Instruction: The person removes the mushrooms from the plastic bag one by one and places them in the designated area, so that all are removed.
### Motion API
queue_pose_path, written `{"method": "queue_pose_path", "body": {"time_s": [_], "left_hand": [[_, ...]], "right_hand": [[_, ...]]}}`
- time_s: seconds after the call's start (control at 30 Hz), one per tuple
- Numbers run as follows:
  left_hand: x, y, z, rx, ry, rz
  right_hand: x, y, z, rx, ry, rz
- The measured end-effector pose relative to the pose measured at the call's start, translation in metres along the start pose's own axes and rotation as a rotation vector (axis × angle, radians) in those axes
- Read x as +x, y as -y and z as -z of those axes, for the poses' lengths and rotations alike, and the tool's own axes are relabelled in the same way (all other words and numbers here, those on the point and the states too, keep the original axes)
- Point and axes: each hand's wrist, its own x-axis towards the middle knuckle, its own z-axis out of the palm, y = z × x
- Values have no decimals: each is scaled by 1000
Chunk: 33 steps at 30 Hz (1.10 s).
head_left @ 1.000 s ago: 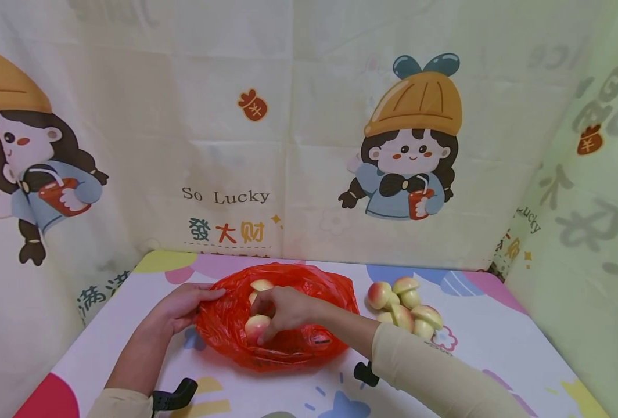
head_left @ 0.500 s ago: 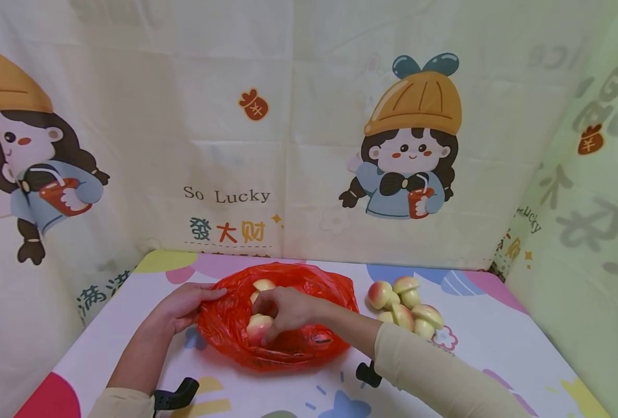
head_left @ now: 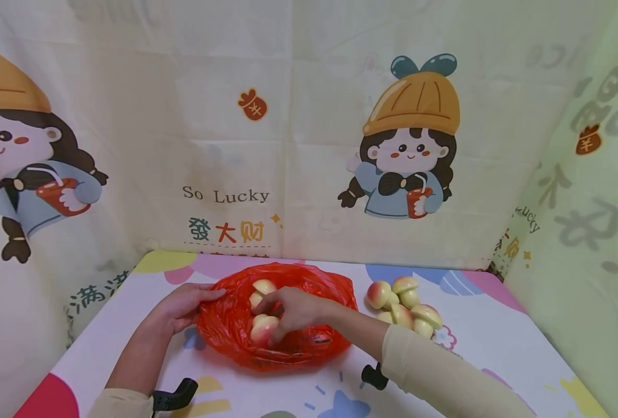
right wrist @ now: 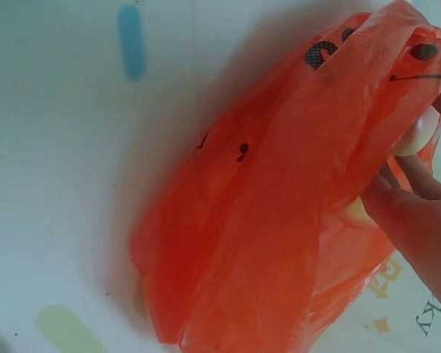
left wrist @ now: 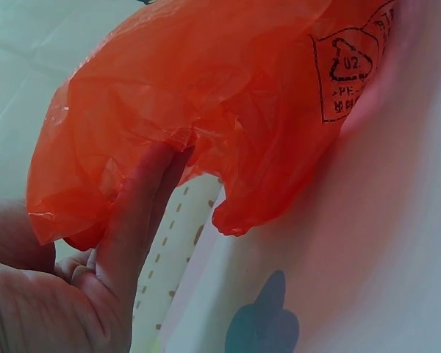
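A red plastic bag [head_left: 225,337] lies on the table with its mouth open upward. At its left rim, my left hand [head_left: 183,305] pinches the plastic; in the left wrist view this hand's fingers [left wrist: 125,228] press against the film. My right hand [head_left: 301,313] reaches into the bag and holds a cream-and-pink toy mushroom [head_left: 263,330] between thumb and fingers. Just behind it in the bag shows another toy mushroom [head_left: 263,286]. From the right wrist view, part of the right hand [right wrist: 419,228] is hidden by the bag's side.
Right of the bag, several more toy mushrooms [head_left: 408,290] lie in a cluster on the patterned table [head_left: 497,348]. A printed cloth [head_left: 309,145] hangs behind and along the sides. Black camera mounts [head_left: 175,396] sit at both wrists.
The right hand has shifted slightly to the right inside the bag, and the toy mushroom at its fingers has moved with it. The left hand and the mushrooms outside stay where they were.
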Motion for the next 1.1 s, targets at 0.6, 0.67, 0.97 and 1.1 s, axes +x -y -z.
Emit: {"method": "queue_pose_path", "body": {"time_s": [0.6,0.67,0.97,1.1], "left_hand": [[1,1,2,10,-4,3],[0,2,2,16,-4,0],[-1,5,0,19,-1,-8],[-1,6,0,19,0,-14]], "right_hand": [[-11,-5,10,67,-51,-46],[-13,-6,9,60,-58,-43],[-23,-9,14,60,-81,-46],[-28,-8,16,51,-86,-32]]}}
